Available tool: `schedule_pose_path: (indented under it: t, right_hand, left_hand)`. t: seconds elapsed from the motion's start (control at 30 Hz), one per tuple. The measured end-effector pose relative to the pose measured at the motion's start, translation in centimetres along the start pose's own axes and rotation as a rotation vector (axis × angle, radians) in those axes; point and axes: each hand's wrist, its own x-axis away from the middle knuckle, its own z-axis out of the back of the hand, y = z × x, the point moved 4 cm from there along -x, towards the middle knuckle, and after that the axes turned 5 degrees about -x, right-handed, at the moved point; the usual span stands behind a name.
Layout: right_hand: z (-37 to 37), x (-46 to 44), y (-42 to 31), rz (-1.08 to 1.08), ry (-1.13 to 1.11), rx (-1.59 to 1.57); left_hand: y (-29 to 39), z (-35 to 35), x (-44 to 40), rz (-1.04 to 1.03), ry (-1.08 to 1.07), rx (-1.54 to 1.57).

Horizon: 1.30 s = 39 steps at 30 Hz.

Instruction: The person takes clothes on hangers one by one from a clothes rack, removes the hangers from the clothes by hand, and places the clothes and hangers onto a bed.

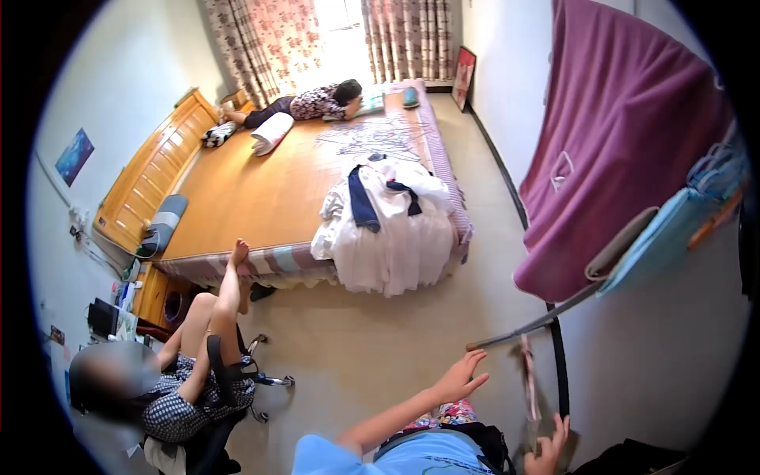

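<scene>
My left hand (457, 380) reaches forward with its fingers stretched out and holds nothing. Just beyond its fingertips is the brown-tipped end of a grey pole (526, 326), with a small gap between them. My right hand (548, 451) is low at the bottom edge, fingers raised and apart, with nothing seen in it. A narrow pinkish strip (530, 380), slightly blurred, hangs near the pole above my right hand. A large purple cloth (625, 150) hangs along the right wall, and a light blue cloth (653, 241) hangs beside it.
White and navy clothes (396, 214) are heaped on the corner of the bed (237, 198), with several wire hangers (372, 136) behind them. One person (317, 103) lies on the bed. Another person (198, 388) sits at left in a wheeled chair (273, 381). Blue hangers (716, 168) hang at right.
</scene>
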Motion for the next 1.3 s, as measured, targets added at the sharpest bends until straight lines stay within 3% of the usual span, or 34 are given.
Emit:
schedule_pose_path:
  t: [0.07,0.1,0.17,0.23,0.3,0.33,0.37,0.47,0.57,0.7,0.8,0.9,0.97,1.1,1.2,1.23,1.3]
  right_hand:
    - [-2.2,-3.6,-0.4,0.022,-0.059,-0.230]
    - [-2.8,-5.7,-0.8,0.049,-0.208,-0.312]
    - [-5.1,-9.7,-1.7,0.290,-0.379,-0.374]
    - [-7.5,-13.7,-2.7,0.332,-0.526,-0.654]
    - [-8.1,-17.7,-4.3,0.501,-0.594,-0.661]
    - [-8.4,-19.6,-4.7,0.550,-0.645,-0.676]
    - [-8.8,-21.4,-5.1,0.598,-0.693,-0.695]
    - [-10.1,-26.6,-6.3,0.728,-0.846,-0.742]
    - [-12.3,-31.4,-7.5,0.742,-1.021,-0.841]
    - [-17.1,-36.6,-11.8,0.802,-1.121,-0.780]
    - [-18.6,-38.3,-17.9,1.040,-1.204,-0.740]
    - [-19.9,-38.6,-21.1,1.252,-1.443,-0.709]
    - [-21.6,-40.0,-23.1,1.245,-1.645,-0.710]
    - [-26.6,-43.3,-26.6,1.240,-1.647,-0.840]
    - [-30.4,-47.4,-30.1,0.919,-1.930,-1.081]
    - [-31.2,-49.1,-31.3,0.908,-1.924,-1.082]
    - [-32.4,-52.8,-33.3,1.114,-1.783,-0.986]
  left_hand:
    - [-0.5,2.8,-0.7,-0.013,0.100,-0.035]
    - [-0.6,4.2,-1.1,-0.046,0.193,-0.059]
    - [-0.9,7.1,-2.3,-0.064,0.252,-0.066]
    - [-0.8,11.0,-3.0,0.015,0.498,-0.068]
    - [-3.3,13.4,-2.7,0.189,0.624,-0.039]
    - [-2.9,15.0,-3.0,0.103,0.720,-0.371]
    - [-3.1,16.3,-3.1,0.180,0.646,-0.410]
    - [-3.5,18.5,-3.0,0.176,0.798,-0.478]
    - [-1.9,20.9,-4.6,0.161,0.795,-0.512]
    - [1.0,25.5,-4.7,0.244,1.039,-0.679]
    - [3.7,28.1,-5.0,0.115,1.105,-0.885]
    - [3.6,29.9,-4.2,0.194,1.137,-1.034]
    - [2.9,31.7,-4.1,0.250,1.166,-1.099]
    - [-1.1,36.7,-5.1,0.275,1.217,-1.161]
    - [-3.6,43.1,-7.3,0.186,1.228,-1.163]
    - [-4.1,45.0,-7.9,0.179,1.178,-1.148]
    - [-5.3,48.9,-9.4,0.169,1.124,-1.110]
